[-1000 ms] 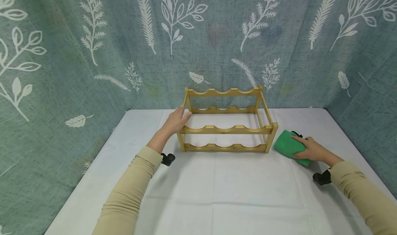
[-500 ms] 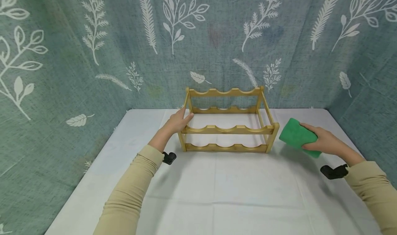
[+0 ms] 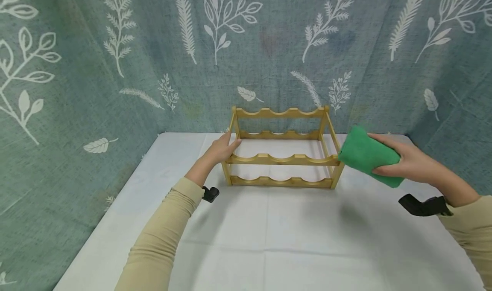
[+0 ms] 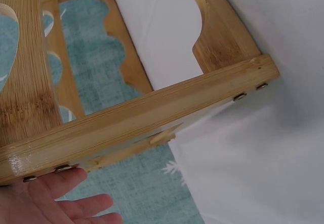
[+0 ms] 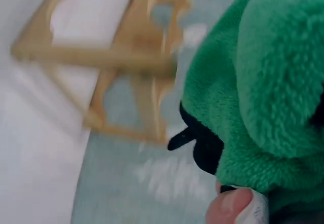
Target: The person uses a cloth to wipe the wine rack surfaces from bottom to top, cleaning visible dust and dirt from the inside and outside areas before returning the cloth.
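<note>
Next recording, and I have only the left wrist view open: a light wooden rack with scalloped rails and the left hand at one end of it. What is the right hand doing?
Observer: The head view shows the right hand holding a soft green plush bundle raised above the white cloth.

Operator: Is the bundle green all over, as far as you see?

Observer: No, the right wrist view shows black parts on it, on the side facing the rack.
</note>
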The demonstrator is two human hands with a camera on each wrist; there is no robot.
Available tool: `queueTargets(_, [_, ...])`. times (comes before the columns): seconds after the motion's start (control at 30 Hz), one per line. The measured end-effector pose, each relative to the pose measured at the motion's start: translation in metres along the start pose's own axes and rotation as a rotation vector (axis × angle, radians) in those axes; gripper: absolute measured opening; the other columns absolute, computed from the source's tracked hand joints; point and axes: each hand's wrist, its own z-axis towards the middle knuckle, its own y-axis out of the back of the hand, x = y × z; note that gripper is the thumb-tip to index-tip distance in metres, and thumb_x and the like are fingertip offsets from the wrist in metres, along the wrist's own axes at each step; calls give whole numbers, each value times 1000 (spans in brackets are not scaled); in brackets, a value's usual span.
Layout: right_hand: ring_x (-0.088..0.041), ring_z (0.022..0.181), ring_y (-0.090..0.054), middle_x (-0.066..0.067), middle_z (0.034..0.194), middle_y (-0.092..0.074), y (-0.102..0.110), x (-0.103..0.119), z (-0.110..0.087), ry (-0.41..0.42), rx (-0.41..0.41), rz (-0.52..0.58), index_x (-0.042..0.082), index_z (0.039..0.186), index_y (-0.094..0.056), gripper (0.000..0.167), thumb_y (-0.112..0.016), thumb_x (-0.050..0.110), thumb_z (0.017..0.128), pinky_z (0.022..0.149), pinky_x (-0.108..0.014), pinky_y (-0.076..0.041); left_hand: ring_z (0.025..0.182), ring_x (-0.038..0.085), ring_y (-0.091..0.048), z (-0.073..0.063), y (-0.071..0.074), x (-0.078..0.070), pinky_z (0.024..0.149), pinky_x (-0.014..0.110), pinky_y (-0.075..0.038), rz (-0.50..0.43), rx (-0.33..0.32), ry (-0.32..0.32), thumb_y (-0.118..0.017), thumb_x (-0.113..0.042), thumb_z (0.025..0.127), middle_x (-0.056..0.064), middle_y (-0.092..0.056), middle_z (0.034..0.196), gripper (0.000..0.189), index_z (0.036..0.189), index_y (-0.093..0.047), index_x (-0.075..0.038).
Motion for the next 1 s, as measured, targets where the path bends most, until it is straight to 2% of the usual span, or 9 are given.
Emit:
queueTargets(0.1, [-30,94,-50,-24,125,-42,-20,19,3,96,49,13,9,147,-18,83,-68,17,81,63,-37,-43,139,34,-12,0,1,-1,110,49,-17,10,-1,6,-26,-55,95,16,-11,152,75,148,-3,-6])
queueTargets(0.23, [-26,95,-50,-22,129,-42,-54,38,15,144,149,14,10,145,-28,80,-70,23,78,66,-35,-43,138,34,-13,-1,2,-3,110,48,-18,7,-5,14,-27,-54,95,16,-12,152,75,148,-4,-6])
queueTargets(0.37, [-23,94,-48,-21,128,-42,-88,47,28,186,199,-11,15,143,-33,78,-71,24,76,68,-33,-42,138,34,-13,-1,2,-3,110,49,-18,-36,12,16,-29,-56,94,15,-10,153,78,148,-2,-6])
queueTargets(0.5, [-20,88,-48,-16,121,-46,-115,53,39,225,202,-19,18,142,-37,77,-71,23,73,66,-32,-41,139,34,-10,0,4,-2,110,49,-16,-66,53,-26,-29,-57,94,17,-7,153,80,147,0,-4])
queueTargets(0.63, [-18,87,-49,-14,121,-47,-137,60,49,246,215,7,19,140,-40,74,-69,22,73,67,-31,-43,139,34,-9,-1,9,3,111,49,-15,-46,85,-107,-27,-53,96,19,-8,152,77,147,-1,-1])
queueTargets(0.7, [-18,89,-49,-13,122,-47,-147,63,53,253,227,12,20,139,-41,72,-69,23,73,68,-32,-43,139,34,-13,-1,11,7,110,49,-16,-34,88,-128,-27,-53,96,17,-9,152,76,147,-2,-2])
queueTargets(0.87, [-19,92,-49,-11,118,-48,-172,74,69,267,235,-38,19,136,-45,68,-70,26,73,70,-34,-44,134,34,-27,-1,14,14,106,52,-26,-12,60,-105,-33,-59,92,13,-19,151,79,149,-5,-12])
queueTargets(1.0, [-20,90,-52,-13,114,-49,-188,90,83,293,233,-77,19,133,-47,65,-71,25,74,70,-36,-46,133,34,-30,0,15,17,104,52,-29,-17,42,-79,-39,-62,88,14,-24,149,82,149,-10,-15])
